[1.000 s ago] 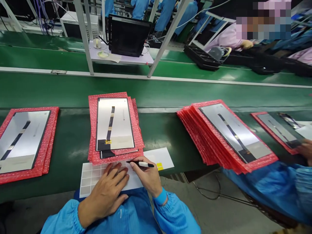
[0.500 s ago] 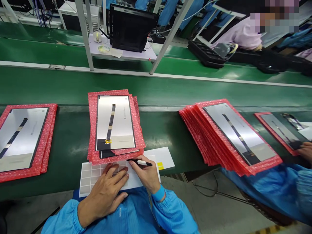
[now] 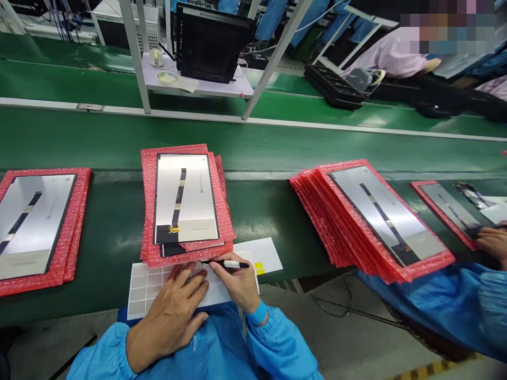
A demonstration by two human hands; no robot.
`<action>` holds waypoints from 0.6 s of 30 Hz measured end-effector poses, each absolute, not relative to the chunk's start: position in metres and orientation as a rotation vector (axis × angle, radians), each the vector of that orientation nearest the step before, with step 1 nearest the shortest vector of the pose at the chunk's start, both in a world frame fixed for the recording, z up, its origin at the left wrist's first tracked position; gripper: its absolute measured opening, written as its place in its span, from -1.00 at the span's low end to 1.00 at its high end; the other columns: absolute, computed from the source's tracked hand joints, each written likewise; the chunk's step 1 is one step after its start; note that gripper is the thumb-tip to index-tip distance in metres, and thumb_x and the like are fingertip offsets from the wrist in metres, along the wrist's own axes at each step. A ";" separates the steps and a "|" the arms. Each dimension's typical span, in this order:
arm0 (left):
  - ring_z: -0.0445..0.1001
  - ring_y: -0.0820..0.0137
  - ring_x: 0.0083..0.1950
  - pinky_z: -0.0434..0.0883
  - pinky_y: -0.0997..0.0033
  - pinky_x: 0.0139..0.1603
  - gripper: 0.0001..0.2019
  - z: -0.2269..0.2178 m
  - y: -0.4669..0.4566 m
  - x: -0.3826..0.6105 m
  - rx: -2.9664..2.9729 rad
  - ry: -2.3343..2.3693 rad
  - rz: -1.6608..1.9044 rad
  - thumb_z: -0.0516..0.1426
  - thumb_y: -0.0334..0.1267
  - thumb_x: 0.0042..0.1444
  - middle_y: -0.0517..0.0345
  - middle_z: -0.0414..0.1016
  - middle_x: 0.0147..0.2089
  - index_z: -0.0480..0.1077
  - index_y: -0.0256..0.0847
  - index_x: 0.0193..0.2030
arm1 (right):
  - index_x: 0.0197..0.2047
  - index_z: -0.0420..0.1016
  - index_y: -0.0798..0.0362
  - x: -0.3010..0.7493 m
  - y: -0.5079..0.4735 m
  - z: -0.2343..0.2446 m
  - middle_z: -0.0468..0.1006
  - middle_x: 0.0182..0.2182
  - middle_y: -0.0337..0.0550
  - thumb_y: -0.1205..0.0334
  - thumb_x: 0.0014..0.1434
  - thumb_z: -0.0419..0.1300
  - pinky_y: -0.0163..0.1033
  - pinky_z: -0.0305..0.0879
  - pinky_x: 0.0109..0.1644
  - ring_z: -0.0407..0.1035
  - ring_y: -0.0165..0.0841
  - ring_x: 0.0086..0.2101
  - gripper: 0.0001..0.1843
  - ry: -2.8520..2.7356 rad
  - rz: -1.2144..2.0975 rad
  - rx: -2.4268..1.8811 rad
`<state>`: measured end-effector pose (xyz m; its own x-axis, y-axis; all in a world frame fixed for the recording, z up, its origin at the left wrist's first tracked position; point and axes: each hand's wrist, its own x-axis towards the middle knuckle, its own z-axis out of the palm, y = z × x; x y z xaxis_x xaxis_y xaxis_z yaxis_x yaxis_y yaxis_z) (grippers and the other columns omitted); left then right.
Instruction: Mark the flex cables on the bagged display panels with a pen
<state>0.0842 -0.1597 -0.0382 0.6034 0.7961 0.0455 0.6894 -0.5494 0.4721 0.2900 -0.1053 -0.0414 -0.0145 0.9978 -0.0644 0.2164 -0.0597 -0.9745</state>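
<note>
Black marker (image 3: 232, 264) in right hand (image 3: 233, 285)

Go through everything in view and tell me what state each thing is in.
Left hand: flat, resting on the grid sheet.
Right hand: gripping the marker pen.
Marker pen: held nearly level above the grid sheet.
White grid sheet: lying flat under both hands.
Display panel: lying on red bubble bags.
Centre red bubble bags: stacked, slightly uneven.
Right red bubble bags: fanned out.
</note>
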 end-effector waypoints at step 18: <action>0.24 -0.04 0.50 0.26 -0.22 0.48 -0.44 -0.037 -0.156 0.085 2.423 1.155 0.347 0.25 -0.21 0.27 0.04 0.40 0.40 0.31 -0.13 0.39 | -0.26 0.69 0.03 0.302 -0.109 -0.048 0.75 -0.35 -0.10 0.27 0.18 0.42 -0.20 0.59 -0.19 0.64 -0.23 -0.34 -0.95 -1.557 1.031 -1.298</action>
